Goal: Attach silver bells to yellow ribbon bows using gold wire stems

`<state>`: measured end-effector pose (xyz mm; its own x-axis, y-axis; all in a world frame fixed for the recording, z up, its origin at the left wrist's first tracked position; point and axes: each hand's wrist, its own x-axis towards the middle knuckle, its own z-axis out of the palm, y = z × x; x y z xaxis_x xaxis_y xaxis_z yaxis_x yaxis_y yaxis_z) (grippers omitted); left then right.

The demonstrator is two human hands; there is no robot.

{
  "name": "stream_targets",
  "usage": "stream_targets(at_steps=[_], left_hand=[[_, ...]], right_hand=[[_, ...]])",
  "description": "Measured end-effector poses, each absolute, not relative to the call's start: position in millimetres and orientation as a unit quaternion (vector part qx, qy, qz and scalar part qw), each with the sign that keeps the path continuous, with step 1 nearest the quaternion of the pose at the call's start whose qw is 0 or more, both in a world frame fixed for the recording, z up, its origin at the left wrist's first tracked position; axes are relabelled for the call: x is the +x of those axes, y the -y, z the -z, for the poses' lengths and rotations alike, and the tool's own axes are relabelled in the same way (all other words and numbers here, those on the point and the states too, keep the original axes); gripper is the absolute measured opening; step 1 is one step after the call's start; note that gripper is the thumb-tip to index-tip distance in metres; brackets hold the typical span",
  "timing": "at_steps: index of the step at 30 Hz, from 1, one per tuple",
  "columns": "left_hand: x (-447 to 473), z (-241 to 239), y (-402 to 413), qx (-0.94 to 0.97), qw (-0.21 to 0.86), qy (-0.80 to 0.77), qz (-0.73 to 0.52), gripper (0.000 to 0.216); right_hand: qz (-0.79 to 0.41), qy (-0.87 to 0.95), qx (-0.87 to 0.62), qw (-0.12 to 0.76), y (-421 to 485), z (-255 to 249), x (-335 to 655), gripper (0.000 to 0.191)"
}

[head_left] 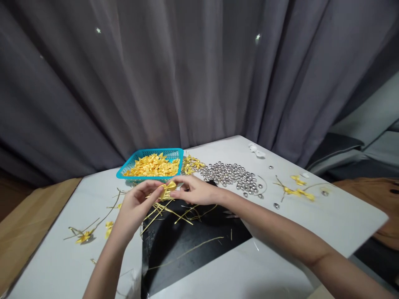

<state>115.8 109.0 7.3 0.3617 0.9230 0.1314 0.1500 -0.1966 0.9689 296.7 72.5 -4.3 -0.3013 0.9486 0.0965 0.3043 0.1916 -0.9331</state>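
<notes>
Between my two hands is a small yellow ribbon bow (168,187), held up over the far edge of a black mat (187,241). My left hand (142,201) pinches the bow's left side with thumb and fingertips. On the other side, my right hand (193,191) has its thumb and index finger on the bow's right loop; its other fingers curl under. Thin gold ties (162,214) lie scattered on the mat just below my hands. Right behind them stands a turquoise basket (119,173) filled with yellow ribbon bows (152,166).
Many silver oval beads (230,172) spread over the white table (280,241) right of the basket. Loose bows with ties (299,193) lie at the right, another bow (84,236) at the left. White scraps (257,151) rest near the back corner. A grey curtain (187,74) hangs behind.
</notes>
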Motion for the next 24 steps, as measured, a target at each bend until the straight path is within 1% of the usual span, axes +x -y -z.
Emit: stream_targets(at_steps=[2, 3, 6, 8, 13, 16, 20, 24], left_hand=[[117, -8, -106, 0.662, 0.493, -0.400, -0.398, 0.042], [118, -8, -104, 0.661, 0.495, -0.400, -0.399, 0.041], [118, -9, -102, 0.656, 0.500, -0.400, -0.399, 0.041], [118, -9, -102, 0.651, 0.506, -0.406, -0.393, 0.042], [119, -7, -101, 0.639, 0.505, -0.425, -0.394, 0.038], [123, -2, -100, 0.642, 0.490, -0.417, -0.418, 0.038], [129, 6, -97, 0.650, 0.464, -0.404, -0.446, 0.036], [131, 9, -96, 0.662, 0.457, -0.391, -0.446, 0.032]], right_hand=[[-0.396, 0.685, -0.453, 0.411, -69, 2, 299, 0.035], [-0.373, 0.690, -0.445, 0.432, -68, 1, 299, 0.034], [-0.335, 0.691, -0.432, 0.473, -66, 0, 299, 0.015], [-0.346, 0.677, -0.431, 0.487, -67, 0, 298, 0.012], [-0.416, 0.632, -0.417, 0.503, -65, 1, 296, 0.021], [-0.420, 0.613, -0.432, 0.511, -62, 2, 294, 0.019], [-0.422, 0.576, -0.436, 0.547, -61, 7, 294, 0.018], [-0.435, 0.548, -0.434, 0.568, -62, 16, 294, 0.016]])
